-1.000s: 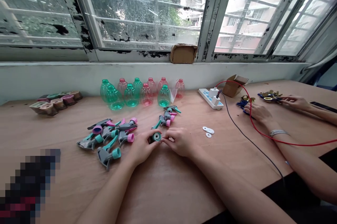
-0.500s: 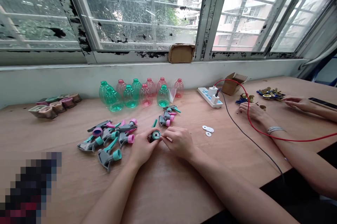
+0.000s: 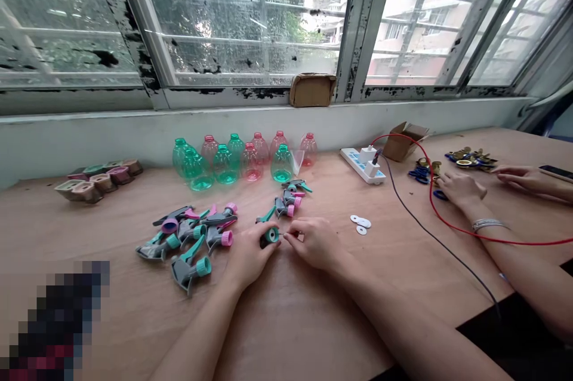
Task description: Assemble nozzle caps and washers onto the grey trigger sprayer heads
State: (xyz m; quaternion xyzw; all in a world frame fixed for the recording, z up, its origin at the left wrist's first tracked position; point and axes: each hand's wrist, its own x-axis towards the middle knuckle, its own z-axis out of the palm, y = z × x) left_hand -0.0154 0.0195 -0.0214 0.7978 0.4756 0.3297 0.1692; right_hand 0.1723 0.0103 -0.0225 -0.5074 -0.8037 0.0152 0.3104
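My left hand [image 3: 248, 257] is closed around a trigger spray head [image 3: 271, 234] with a teal collar and teal trigger. The collar's open end faces right. Beside it, my right hand [image 3: 316, 243] is closed in a pinch; a thin dark line, perhaps a slim tool, spans from these fingertips to the collar. What it is I cannot make out. Left of my hands lies a pile of grey spray heads [image 3: 184, 273] with teal or pink collars. A few more spray heads [image 3: 286, 205] lie just beyond my hands. White ring washers [image 3: 362, 230] rest to the right.
Green bottles [image 3: 224, 169] and pink bottles [image 3: 252, 169] stand by the wall. A power strip [image 3: 360, 165] with a red cable and a dark cable lies right of them. Small lidded containers [image 3: 87, 191] sit far left. A co-worker's hands [image 3: 461, 190] are near gold-and-blue parts [image 3: 472, 158].
My right fingertips have drawn slightly away from the collar, and a thin line now shows between. The spray head has turned a little. A co-worker's hand has shifted, uncovering a blue part.
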